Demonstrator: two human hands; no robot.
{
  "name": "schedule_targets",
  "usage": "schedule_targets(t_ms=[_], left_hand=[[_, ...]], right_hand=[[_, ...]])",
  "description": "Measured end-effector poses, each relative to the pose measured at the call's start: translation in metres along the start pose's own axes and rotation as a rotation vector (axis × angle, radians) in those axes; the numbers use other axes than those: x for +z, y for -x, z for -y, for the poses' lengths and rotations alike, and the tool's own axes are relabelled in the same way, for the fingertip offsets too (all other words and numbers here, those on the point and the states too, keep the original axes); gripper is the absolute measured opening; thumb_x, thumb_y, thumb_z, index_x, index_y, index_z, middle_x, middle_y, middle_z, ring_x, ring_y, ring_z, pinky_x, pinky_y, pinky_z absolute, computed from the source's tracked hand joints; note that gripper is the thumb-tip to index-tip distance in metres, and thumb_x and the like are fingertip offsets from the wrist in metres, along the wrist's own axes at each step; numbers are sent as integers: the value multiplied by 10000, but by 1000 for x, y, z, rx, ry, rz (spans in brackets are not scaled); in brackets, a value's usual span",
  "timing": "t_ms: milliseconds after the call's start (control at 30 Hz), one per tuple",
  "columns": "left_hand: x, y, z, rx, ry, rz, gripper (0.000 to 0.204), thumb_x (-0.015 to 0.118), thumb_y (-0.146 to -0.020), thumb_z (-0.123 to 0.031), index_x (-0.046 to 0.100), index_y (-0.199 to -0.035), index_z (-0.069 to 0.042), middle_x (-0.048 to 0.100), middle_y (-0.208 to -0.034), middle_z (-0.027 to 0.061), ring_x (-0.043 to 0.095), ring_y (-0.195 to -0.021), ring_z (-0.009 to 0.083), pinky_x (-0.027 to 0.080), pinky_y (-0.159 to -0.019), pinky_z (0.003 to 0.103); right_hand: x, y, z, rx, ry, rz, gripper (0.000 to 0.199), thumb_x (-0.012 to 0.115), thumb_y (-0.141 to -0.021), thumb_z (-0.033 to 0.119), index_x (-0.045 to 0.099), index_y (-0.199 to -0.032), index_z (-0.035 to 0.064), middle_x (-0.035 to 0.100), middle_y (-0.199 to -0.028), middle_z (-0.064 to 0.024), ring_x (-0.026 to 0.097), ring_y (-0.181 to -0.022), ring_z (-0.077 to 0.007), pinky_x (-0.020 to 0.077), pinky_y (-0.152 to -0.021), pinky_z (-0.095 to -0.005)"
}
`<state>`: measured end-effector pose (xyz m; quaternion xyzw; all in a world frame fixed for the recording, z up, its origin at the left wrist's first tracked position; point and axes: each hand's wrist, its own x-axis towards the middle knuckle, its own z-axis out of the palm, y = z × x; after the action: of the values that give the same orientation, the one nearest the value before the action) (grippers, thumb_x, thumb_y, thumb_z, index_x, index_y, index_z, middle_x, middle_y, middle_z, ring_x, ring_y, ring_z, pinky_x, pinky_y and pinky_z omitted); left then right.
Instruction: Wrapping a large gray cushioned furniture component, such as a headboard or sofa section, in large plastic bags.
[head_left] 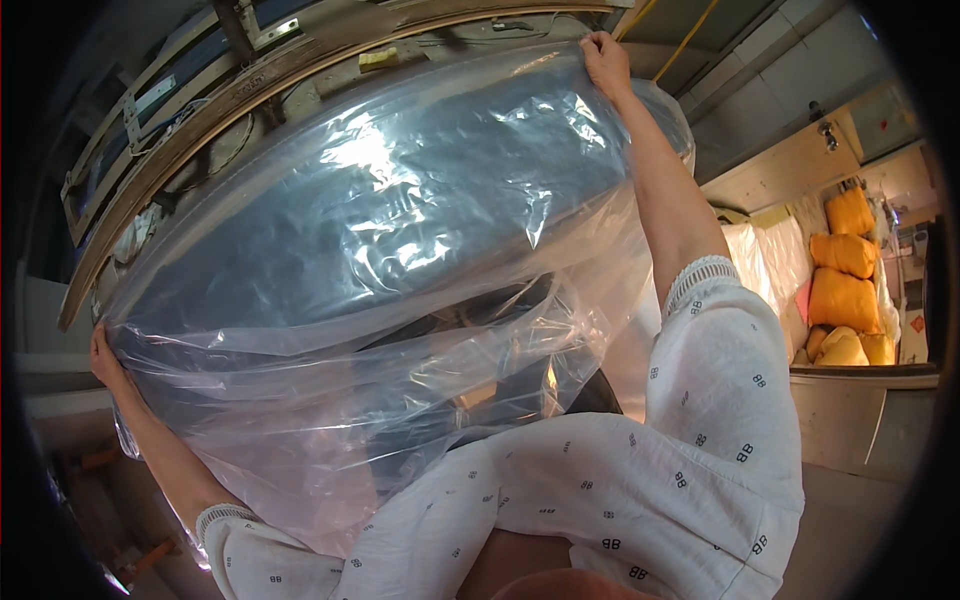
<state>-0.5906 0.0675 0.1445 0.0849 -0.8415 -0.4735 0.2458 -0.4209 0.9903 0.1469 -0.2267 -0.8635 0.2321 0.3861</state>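
Note:
A large sheet of clear plastic film [300, 350] is stretched between my two hands. Under its upper part lies a broad dark, bluish panel [460, 190], and the film over it shines and wrinkles. My left hand [102, 358] is closed on the film's edge at the far left. At the top, my right hand [606, 66] grips the film's far edge with the arm reaching out. Toward my body the film hangs in loose folds, and dark shapes show through it.
A curved wooden rail [250, 85] runs along the far left side, with metal brackets and cables behind it. Yellow cords [685, 40] hang near my right hand. At right, orange bundles [845, 295] are stacked beside white plastic-wrapped goods [765, 260] and a wooden board [785, 165].

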Motion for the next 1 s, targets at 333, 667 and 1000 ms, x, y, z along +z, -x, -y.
schedule_targets(t_ms=[333,667,1000], left_hand=[[7,2,-11,8,-107,-28,370,617,-795,-297,634,-1046,-26,630,-1016,78,549,-938,168,398,-847,261],[16,13,-21,-5,-63,-85,284,676,-743,-273,666,-940,-69,628,-880,47,544,-818,130,407,-763,230],[11,-42,42,-44,-389,-135,440,711,-687,-385,631,-920,-20,614,-881,73,534,-796,150,418,-731,257]], right_hand=[[-4,-1,3,-41,1,-23,327,599,-739,367,650,-878,75,646,-785,-97,621,-742,-223,466,-688,-314],[-9,-9,-13,-48,-1,-2,319,642,-734,347,639,-853,51,629,-752,-77,589,-704,-160,453,-674,-277],[-4,-17,-22,-106,57,-179,375,701,-638,322,535,-717,-5,548,-693,-120,526,-650,-232,436,-612,-335]])
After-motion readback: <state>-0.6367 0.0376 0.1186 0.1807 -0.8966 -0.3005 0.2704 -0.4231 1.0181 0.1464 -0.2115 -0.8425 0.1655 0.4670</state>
